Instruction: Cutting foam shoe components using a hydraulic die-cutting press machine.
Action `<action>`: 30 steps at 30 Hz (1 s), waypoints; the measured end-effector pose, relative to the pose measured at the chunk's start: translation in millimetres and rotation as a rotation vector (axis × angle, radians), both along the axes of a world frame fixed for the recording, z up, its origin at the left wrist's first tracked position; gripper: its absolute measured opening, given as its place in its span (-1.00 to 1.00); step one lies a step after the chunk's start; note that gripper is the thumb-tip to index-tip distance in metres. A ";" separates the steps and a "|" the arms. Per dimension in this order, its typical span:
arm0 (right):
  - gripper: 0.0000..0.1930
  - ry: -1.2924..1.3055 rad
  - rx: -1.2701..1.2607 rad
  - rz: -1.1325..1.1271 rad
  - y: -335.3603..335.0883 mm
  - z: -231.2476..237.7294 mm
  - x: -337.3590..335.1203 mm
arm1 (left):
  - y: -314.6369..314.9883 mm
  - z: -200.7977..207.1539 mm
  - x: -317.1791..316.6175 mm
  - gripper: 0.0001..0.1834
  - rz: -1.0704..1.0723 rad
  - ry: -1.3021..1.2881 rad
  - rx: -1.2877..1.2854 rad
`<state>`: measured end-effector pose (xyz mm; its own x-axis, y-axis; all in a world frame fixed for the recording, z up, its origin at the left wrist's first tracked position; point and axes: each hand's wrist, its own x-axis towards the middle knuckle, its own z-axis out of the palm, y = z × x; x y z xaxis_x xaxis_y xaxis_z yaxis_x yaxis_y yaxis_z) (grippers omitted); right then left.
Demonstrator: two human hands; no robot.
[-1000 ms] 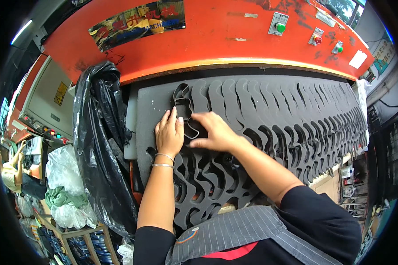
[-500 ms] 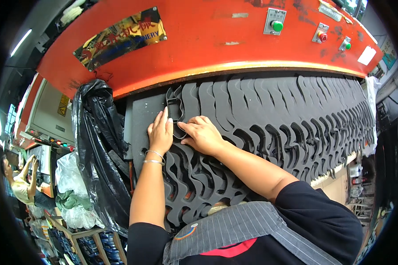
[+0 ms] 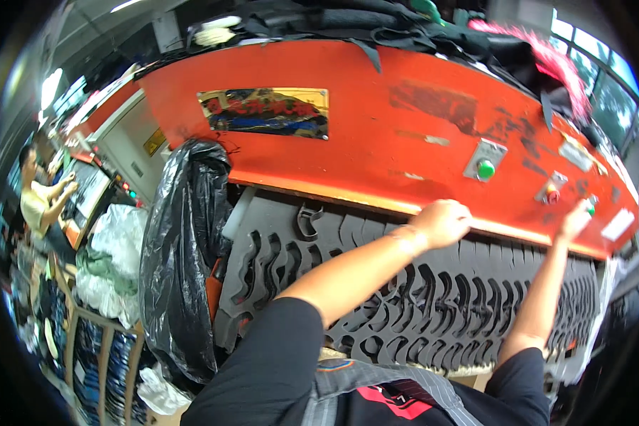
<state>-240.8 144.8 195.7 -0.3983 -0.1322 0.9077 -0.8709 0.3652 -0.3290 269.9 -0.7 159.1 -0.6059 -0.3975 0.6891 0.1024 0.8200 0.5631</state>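
Note:
My right hand (image 3: 574,223) reaches to the green button (image 3: 591,206) on the red machine front, fingers stretched out at it. My left hand (image 3: 440,221) is in the air before the machine's lower edge, fingers curled in and nothing seen in them. It is below another green button (image 3: 485,169) and apart from it. Beneath my arms lies a dark grey foam sheet (image 3: 444,257) with many wavy cut-outs. A curved metal cutting die (image 3: 309,221) stands on the sheet's far left part, with no hand on it.
The red machine beam (image 3: 376,153) spans the far side, with a red button (image 3: 552,194) on it. Dark cloth (image 3: 319,25) lies on top. A black plastic bag (image 3: 181,277) hangs at the left. Farther left, a person (image 3: 42,199) stands at another machine.
Both my hands have left the die and moved up and right toward the machine front, the right one to a green button. The view has tilted up, and the die stays on the sheet.

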 end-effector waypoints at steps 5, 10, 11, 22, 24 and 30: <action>-0.38 -0.577 -0.433 -0.181 -47.2 18.7 -38.7 | -0.3 66.5 -27.3 -0.63 0.307 -0.345 -0.092; -0.22 -0.423 -0.254 0.131 17.4 7.5 -41.0 | 31.1 56.2 -6.0 -0.63 0.205 -0.311 -0.043; -0.22 -0.655 -0.268 0.513 14.8 -9.3 -17.1 | 32.1 37.1 8.8 -0.63 0.163 -0.355 -0.004; -0.60 -0.946 -0.052 0.567 108.3 -89.6 246.1 | 189.5 -87.9 280.6 -0.70 0.540 -0.525 0.214; -0.70 -0.895 0.079 0.675 91.4 -77.3 338.3 | 202.9 -95.6 292.9 -0.72 0.521 -0.685 0.269; -0.65 -0.244 0.895 1.291 76.4 -61.8 582.8 | 227.7 -103.1 295.4 -0.48 0.574 -0.696 0.062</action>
<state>342.0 221.2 133.9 0.2811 -0.9153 0.2886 -0.6961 -0.4015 -0.5952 565.3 227.0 56.0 -0.5749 -0.7912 0.2087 -0.6931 0.6065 0.3896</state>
